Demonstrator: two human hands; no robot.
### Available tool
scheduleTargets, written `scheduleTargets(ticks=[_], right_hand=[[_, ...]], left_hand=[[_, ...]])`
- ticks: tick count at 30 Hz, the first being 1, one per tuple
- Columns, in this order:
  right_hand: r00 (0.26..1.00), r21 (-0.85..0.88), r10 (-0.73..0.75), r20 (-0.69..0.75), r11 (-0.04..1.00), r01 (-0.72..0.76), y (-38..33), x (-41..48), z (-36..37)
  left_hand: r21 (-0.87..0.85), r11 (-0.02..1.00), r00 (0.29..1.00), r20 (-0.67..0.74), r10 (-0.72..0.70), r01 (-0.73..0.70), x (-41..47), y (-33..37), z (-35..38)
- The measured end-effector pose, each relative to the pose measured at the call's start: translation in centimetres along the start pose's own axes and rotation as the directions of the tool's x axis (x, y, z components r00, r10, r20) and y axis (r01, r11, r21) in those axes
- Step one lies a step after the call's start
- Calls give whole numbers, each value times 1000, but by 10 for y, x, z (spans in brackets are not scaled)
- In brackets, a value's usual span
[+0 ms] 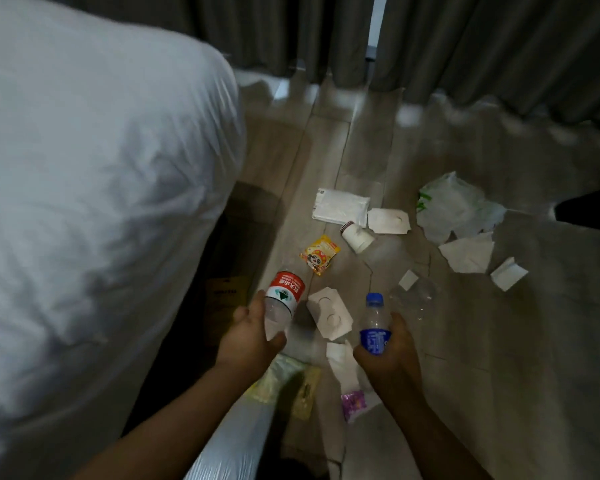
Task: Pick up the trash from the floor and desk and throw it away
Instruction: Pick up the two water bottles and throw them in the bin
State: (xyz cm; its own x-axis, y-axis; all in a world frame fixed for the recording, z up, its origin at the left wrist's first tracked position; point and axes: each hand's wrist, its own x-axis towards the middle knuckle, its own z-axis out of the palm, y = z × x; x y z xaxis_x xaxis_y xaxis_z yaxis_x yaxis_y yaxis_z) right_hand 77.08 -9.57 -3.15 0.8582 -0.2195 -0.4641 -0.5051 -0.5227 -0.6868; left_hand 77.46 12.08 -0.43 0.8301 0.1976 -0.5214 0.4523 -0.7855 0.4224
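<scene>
My left hand [252, 336] grips a clear plastic bottle with a red and white label [284, 292], held above the floor. My right hand [387, 358] grips a small clear bottle with a blue cap and blue label [373, 329]. Trash lies scattered on the wooden floor ahead: a yellow snack wrapper [319, 254], a white cup on its side [357, 235], a white packet [340, 211], a flat white card tray [329, 313], a crumpled plastic bag [456, 206], torn tissues [470, 252] and a clear plastic cup [413, 297].
A bed with a white duvet [84, 185] fills the left side. Grey curtains [482, 46] hang along the far wall. A purple wrapper [354, 405], a yellow packet [305, 393] and a clear bag [232, 445] lie near my feet. A dark object [589, 211] sits at the right edge.
</scene>
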Motion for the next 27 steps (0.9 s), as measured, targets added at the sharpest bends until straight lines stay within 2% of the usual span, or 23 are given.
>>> scheduleTargets(ticks=[6, 10, 14, 17, 23, 27], right_hand=[[999, 38, 33, -8, 999, -33, -94, -82, -85], [1000, 76, 12, 14, 997, -13, -158, -142, -153], [998, 86, -38, -57, 995, 43, -217, -203, -225], [991, 166, -67, -119, 982, 87, -259, -241, -278], [956, 309, -112, -272, 930, 197, -315, -314, -371], [915, 372, -128, -383, 885, 279, -347, -356, -415]], left_hand=[[8, 1000, 999, 47, -5, 4, -99, 68, -104], [-108, 994, 1000, 29, 2, 1, -171, 125, -177], [-199, 979, 999, 0, 34, -33, -244, 183, -240], [-269, 958, 995, -52, 90, -101, -295, 222, -282], [-447, 868, 976, -118, 182, -216, -375, 278, -333], [-564, 753, 940, -183, 287, -340, -410, 299, -361]])
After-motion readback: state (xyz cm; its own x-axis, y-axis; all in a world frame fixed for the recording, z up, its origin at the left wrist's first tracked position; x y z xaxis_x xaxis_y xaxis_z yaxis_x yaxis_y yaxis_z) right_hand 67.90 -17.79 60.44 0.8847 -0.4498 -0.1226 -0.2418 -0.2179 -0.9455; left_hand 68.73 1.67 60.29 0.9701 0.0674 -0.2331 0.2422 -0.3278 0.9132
